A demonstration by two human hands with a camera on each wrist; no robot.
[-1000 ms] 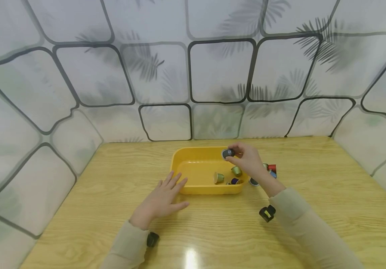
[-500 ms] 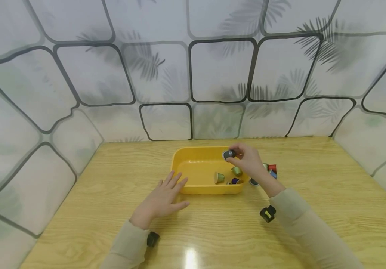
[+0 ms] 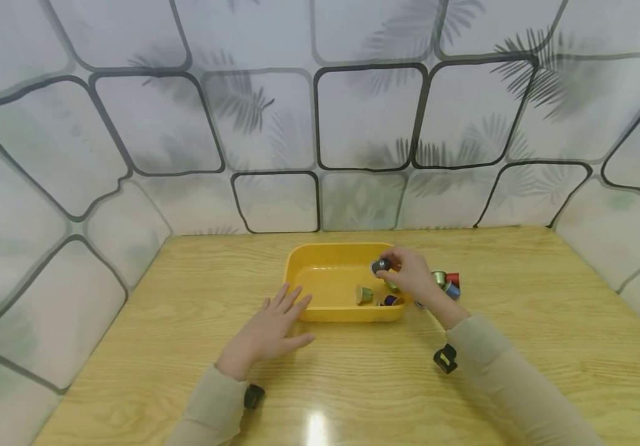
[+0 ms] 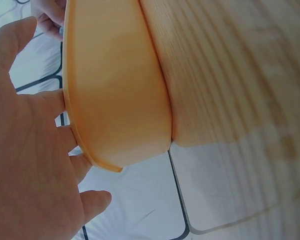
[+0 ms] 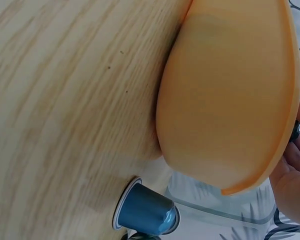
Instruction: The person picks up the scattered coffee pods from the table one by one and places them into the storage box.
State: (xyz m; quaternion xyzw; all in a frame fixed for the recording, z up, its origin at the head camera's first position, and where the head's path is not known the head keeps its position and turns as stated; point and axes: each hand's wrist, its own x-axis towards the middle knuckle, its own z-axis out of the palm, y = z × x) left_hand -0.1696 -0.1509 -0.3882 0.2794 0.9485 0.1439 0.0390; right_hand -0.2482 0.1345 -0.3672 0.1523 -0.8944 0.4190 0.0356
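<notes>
Over the right part of a yellow tray, my right hand pinches a dark coffee capsule between thumb and fingers. In the right wrist view only a bit of that capsule shows past the tray's rim. My left hand lies with straight, spread fingers on the tray's near left corner; in the left wrist view its fingers reach over the rim. Inside the tray are a pale green capsule, a purple one and another green capsule, partly hidden by my right hand.
Right of the tray, behind my right wrist, lie a red capsule, a blue capsule and a green capsule. A patterned wall stands behind the wooden table.
My right hand has lowered slightly toward the tray with the dark capsule, now covering more of one green capsule. The left hand has stayed put.
</notes>
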